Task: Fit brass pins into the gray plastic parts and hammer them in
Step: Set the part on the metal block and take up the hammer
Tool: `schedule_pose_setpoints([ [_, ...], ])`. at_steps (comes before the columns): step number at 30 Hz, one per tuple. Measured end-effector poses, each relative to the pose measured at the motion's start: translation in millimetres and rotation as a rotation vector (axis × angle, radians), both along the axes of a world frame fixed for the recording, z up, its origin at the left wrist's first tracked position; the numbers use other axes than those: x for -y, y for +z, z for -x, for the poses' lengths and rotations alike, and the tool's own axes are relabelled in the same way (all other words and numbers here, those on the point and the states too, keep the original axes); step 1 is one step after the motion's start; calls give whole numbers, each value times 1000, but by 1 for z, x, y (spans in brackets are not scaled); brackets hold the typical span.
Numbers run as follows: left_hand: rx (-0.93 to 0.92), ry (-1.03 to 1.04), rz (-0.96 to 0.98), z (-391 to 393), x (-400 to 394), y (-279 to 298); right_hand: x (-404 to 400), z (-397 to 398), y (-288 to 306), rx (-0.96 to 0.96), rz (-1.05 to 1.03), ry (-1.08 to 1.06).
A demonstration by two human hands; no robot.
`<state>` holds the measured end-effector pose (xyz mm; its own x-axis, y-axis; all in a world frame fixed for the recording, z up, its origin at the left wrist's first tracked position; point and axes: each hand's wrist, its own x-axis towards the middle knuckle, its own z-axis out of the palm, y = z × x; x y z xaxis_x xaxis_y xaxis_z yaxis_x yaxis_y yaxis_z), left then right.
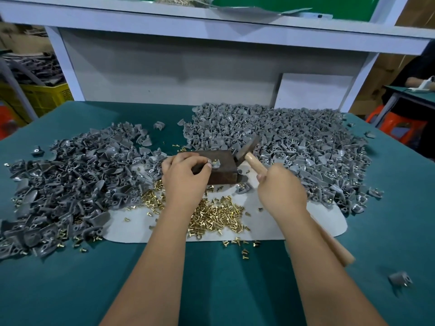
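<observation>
Hands (pixel 186 175) steadying part (pixel 215 164), gripping hammer (pixel 255 161)

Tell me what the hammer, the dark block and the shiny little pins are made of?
The hammer looks like a pale, smooth wooden handle with a dull gray metal head. The dark block could be rusty iron or old wood; its brown, matte surface leaves that open. The pins look like brass: yellow-gold and glinting. The right hand grips the handle.

White shelf frame (pixel 211 29) behind green-topped table (pixel 211 278); orange stool (pixel 397 128) at right.
</observation>
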<state>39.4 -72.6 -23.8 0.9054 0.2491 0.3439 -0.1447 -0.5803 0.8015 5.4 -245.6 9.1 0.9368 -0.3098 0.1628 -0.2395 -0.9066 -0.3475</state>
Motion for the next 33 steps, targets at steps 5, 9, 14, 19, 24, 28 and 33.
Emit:
schedule_pose_setpoints([
  [5,24,26,-31,1,0,0,-2,13,27,222,-185,117],
  [9,22,20,2,2,-1,0,-5,26,44,210,-262,291],
  [14,38,30,16,1,0,-1,-17,34,41,227,-76,339],
  [19,35,35,-5,0,-1,-1,-18,33,41,223,-13,313],
  [24,45,34,9,0,0,-2,-19,36,34,161,64,337],
  [28,24,39,-2,1,0,0,-17,34,42,242,-4,331],
  [33,32,27,9,2,0,0,-23,39,30,161,73,349],
])
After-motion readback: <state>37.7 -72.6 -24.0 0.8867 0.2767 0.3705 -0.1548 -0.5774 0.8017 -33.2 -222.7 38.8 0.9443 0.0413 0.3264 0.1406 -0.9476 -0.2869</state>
